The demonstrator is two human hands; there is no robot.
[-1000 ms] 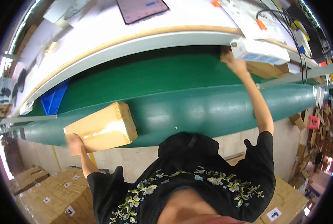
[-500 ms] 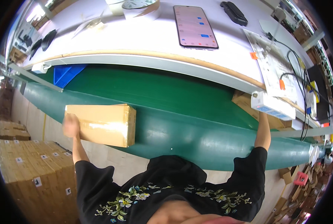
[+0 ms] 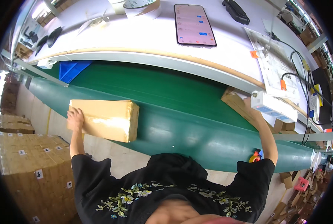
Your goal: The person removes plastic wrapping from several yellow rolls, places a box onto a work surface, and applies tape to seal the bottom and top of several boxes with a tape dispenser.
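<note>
A sealed brown carton (image 3: 103, 115) lies at the near edge of the green conveyor belt, left of the middle. My left hand (image 3: 75, 118) rests on the carton's left end with its fingers somewhat spread over the top face. On the right, my right hand (image 3: 248, 104) reaches under the white worktable to another cardboard box (image 3: 237, 106) that lies on the belt. The white power strip (image 3: 274, 107) on the table's edge stands close beside that hand, and its fingers hardly show. Whether they grip the box cannot be made out.
On the worktable (image 3: 136, 39) above lie a phone (image 3: 194, 25), a tape roll (image 3: 142, 8), a black device (image 3: 236, 12) and cables (image 3: 304, 74). A blue bin (image 3: 72, 71) sits under it. An orange tape roll (image 3: 254, 156) lies by my right forearm. Stacked cartons (image 3: 32, 160) stand left.
My right hand has moved in toward the box under the table, and that box has shifted left. The orange tape roll has come into sight. My left hand stays at the carton's left end.
</note>
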